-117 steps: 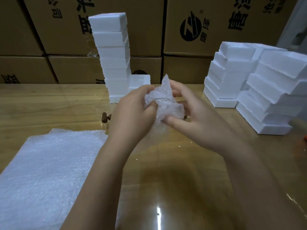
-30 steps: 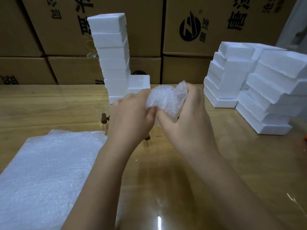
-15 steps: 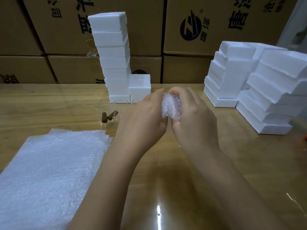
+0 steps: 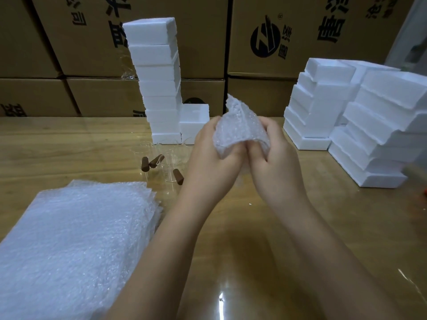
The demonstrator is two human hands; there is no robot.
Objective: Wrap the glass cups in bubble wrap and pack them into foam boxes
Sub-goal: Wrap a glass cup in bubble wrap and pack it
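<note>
At the left, a stack of bubble wrap sheets [image 4: 76,245] lies flat on the near part of the surface [image 4: 335,227], probably so the next sheet can be drawn without a long reach; its right edge ends just beside the left forearm. Beyond it, clear glass cups [image 4: 169,166] with brown handles wait on the wood, near the foot of a tall, slightly leaning tower of foam boxes [image 4: 157,82], with one open foam box [image 4: 194,125] touching the tower's base on its right. In the middle, held up off the surface, the left hand [image 4: 215,158] and right hand [image 4: 275,160] are both closed around a bubble-wrapped bundle [image 4: 240,132], thumbs pressed into its near side, seemingly to tuck the loose wrap in tight; a pointed corner of wrap stands free at the top. The cup inside cannot be made out through the wrap. To the right, lower stepped stacks of foam boxes [image 4: 360,121] crowd the far corner. The bare wood under and before the hands gives the most free room; the leaning tower looks easy to knock over.
</note>
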